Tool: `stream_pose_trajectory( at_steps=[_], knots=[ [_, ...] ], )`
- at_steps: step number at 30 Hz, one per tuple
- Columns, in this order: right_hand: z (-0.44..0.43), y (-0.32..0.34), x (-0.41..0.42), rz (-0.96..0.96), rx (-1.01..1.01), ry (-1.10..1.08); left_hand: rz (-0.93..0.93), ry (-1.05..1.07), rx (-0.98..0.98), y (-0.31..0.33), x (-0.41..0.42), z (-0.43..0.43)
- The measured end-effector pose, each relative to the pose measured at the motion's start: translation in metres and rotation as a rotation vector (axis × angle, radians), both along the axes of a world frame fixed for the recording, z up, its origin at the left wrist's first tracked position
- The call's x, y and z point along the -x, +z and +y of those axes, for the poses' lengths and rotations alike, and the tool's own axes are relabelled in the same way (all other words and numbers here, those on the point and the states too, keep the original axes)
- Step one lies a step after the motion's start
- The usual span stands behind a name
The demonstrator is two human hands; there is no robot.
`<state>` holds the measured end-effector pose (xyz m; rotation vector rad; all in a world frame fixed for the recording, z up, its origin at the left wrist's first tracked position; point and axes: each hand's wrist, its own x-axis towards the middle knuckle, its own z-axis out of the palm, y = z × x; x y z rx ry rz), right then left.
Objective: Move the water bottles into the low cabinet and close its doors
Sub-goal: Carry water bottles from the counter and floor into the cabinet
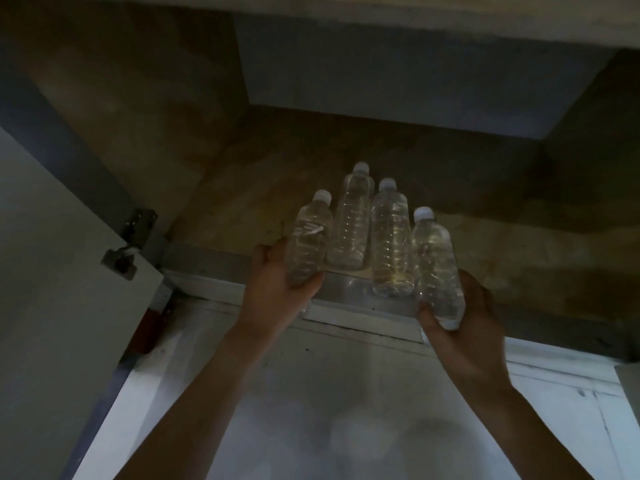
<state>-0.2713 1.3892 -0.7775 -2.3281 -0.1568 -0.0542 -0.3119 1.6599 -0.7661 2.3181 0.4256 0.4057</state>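
From the head camera, we look down into the low cabinet (242,188). It is dark inside, and its floor is brown.

Four clear water bottles with white caps are in a row at the front of the cabinet. The left hand (273,296) holds the left bottle (308,244). Its fingers (311,285) are curled round the lower part of the bottle. The right hand (467,327) holds the right bottle (436,265) near its bottom, with the thumb in front and the fingers wrapped round the back. Both held bottles are at the front edge of the cabinet. I cannot tell if they stand on its floor or hang just above it.

Between them, the tall middle bottle (351,223) and the other middle bottle (391,244) stand upright, side by side, on the cabinet floor. No hand touches them.

On the left, the pale cabinet door (52,271) is swung open, and its metal hinge (136,226) shows. Below the cabinet is a white floor (346,393).
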Motion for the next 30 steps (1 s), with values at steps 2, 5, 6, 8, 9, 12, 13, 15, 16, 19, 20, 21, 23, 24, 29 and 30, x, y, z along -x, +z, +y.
stream_pose_trajectory(
  at_steps=[2, 5, 6, 8, 9, 12, 13, 15, 16, 19, 20, 21, 23, 24, 29, 30],
  knots=[
    [-0.005, 0.001, 0.017, -0.059, 0.09, -0.008, 0.017, -0.028, 0.088, -0.004, 0.02, 0.002],
    [-0.014, 0.001, 0.034, -0.074, 0.056, -0.058, -0.029, -0.002, 0.092, -0.013, 0.05, -0.003],
    [-0.016, 0.0, 0.037, -0.06, 0.027, -0.076, -0.038, 0.03, 0.081, -0.017, 0.057, -0.006],
    [-0.015, -0.001, 0.039, -0.056, -0.004, -0.098, -0.055, 0.087, 0.081, -0.019, 0.065, -0.011],
    [-0.013, -0.001, 0.04, -0.066, 0.0, -0.097, -0.067, 0.098, 0.074, -0.019, 0.065, -0.012],
    [-0.008, -0.004, 0.033, -0.117, 0.059, -0.106, -0.071, 0.078, 0.021, -0.017, 0.057, -0.01],
    [-0.008, -0.004, 0.029, -0.126, 0.066, -0.103, -0.063, 0.076, 0.01, -0.016, 0.052, -0.008],
    [-0.007, -0.003, 0.021, -0.124, 0.048, -0.073, -0.052, 0.074, 0.0, -0.013, 0.041, -0.004],
    [-0.007, -0.003, 0.017, -0.129, 0.042, -0.052, -0.046, 0.071, -0.002, -0.012, 0.035, -0.003],
    [-0.007, -0.004, 0.001, -0.145, 0.054, -0.001, -0.019, 0.056, 0.05, -0.011, 0.015, 0.003],
    [-0.007, -0.004, -0.005, -0.153, 0.056, 0.012, -0.013, 0.046, 0.072, -0.011, 0.009, 0.005],
    [-0.006, -0.005, -0.011, -0.162, 0.05, 0.027, -0.01, 0.03, 0.098, -0.012, 0.003, 0.008],
    [-0.005, -0.005, -0.02, -0.163, 0.022, 0.049, -0.027, 0.009, 0.116, -0.012, -0.007, 0.009],
    [-0.003, -0.005, -0.024, -0.159, 0.01, 0.047, -0.041, 0.006, 0.108, -0.01, -0.011, 0.007],
    [0.004, -0.002, -0.034, -0.15, 0.034, 0.02, -0.09, 0.013, 0.073, -0.005, -0.022, 0.001],
    [0.005, -0.002, -0.035, -0.15, 0.033, 0.024, -0.093, 0.012, 0.076, -0.005, -0.022, 0.0]
  ],
)
